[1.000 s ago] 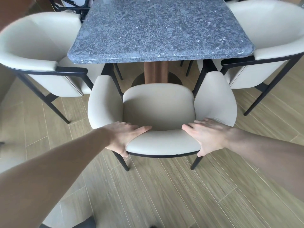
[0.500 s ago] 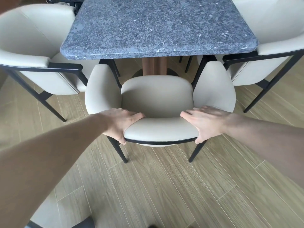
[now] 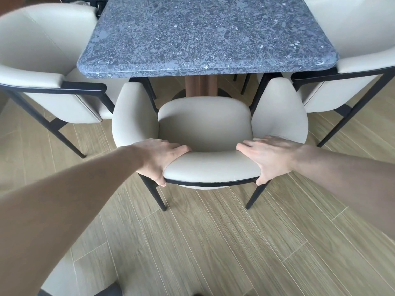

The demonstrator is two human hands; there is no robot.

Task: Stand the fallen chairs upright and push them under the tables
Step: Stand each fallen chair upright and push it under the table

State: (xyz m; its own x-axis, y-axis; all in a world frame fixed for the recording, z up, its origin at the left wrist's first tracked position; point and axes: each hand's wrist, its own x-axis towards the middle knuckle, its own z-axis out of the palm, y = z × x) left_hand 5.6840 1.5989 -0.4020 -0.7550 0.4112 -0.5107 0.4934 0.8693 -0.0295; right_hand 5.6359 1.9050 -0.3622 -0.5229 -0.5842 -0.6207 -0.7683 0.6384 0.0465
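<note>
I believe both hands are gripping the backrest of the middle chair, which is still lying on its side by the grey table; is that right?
Not quite: the head view shows the middle chair standing upright. Left hand and right hand do grip its backrest by the grey table.

We grip the near chair backrest with left hand and right hand; its armrests touch the table edge.
</note>
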